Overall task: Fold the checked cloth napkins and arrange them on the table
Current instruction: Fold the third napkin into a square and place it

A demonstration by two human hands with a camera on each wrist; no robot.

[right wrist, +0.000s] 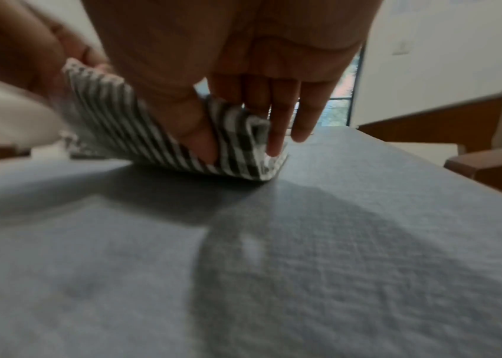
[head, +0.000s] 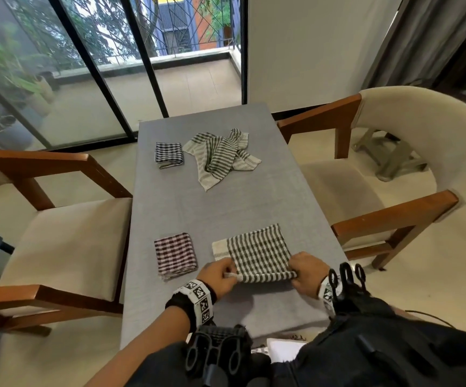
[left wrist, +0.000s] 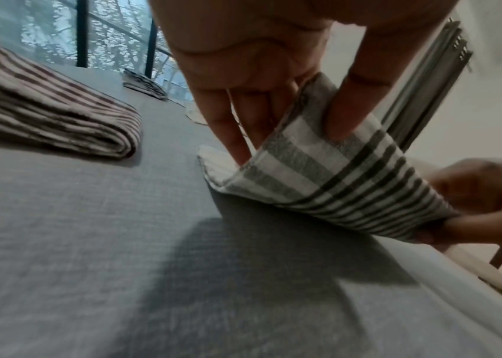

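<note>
A grey-and-white checked napkin (head: pixel 257 252) lies half folded on the grey table (head: pixel 220 202) near me. My left hand (head: pixel 220 275) pinches its near left corner (left wrist: pixel 304 155) and my right hand (head: pixel 307 270) pinches its near right corner (right wrist: pixel 237 145), both lifting the near edge off the cloth. A folded maroon checked napkin (head: pixel 175 255) lies to the left, seen close in the left wrist view as a folded stack (left wrist: pixel 44 109). A folded dark blue checked napkin (head: pixel 169 155) sits at the far left. A crumpled grey striped napkin (head: pixel 220 155) lies beside it.
Wooden chairs with cream cushions stand on the left (head: pixel 58 241) and on the right (head: pixel 393 169) of the table. Glass sliding doors (head: pixel 86 65) are beyond the far end. The middle stretch of the tablecloth (head: pixel 212 208) shows bare grey fabric.
</note>
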